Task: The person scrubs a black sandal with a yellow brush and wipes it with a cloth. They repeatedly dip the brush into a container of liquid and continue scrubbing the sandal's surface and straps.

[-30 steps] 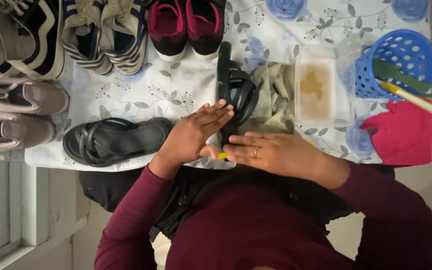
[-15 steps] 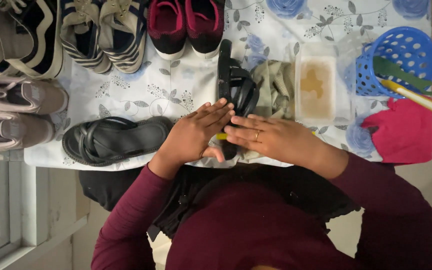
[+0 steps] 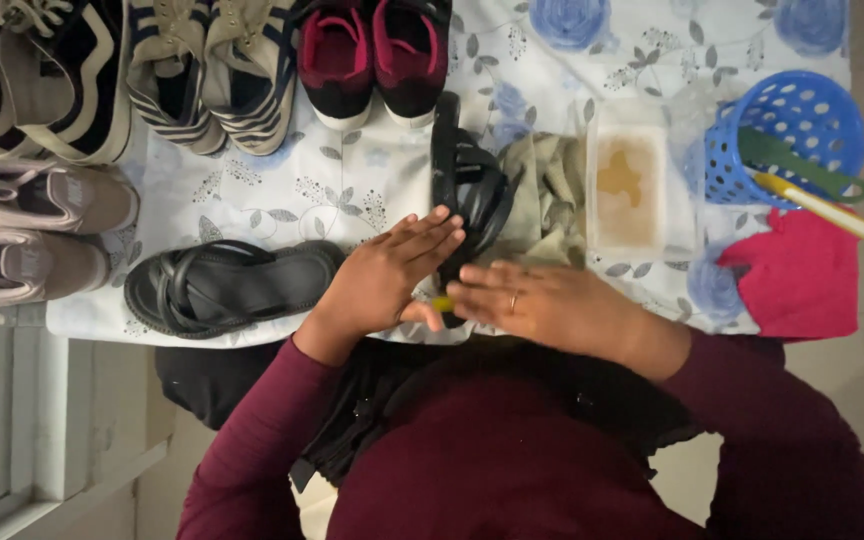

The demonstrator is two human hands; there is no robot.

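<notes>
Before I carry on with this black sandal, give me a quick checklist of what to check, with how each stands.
1. Black sandal steadied on edge by left hand: ok.
2. Right hand beside its heel end: ok.
3. Small yellow thing between the hands, what it is: cannot tell.
4. Other black sandal lying flat on the floral cloth, apart from the hands: ok.
5. Clear tub with brownish liquid upright, near right hand: ok.
6. Blue basket holding brushes, upright: ok.
</notes>
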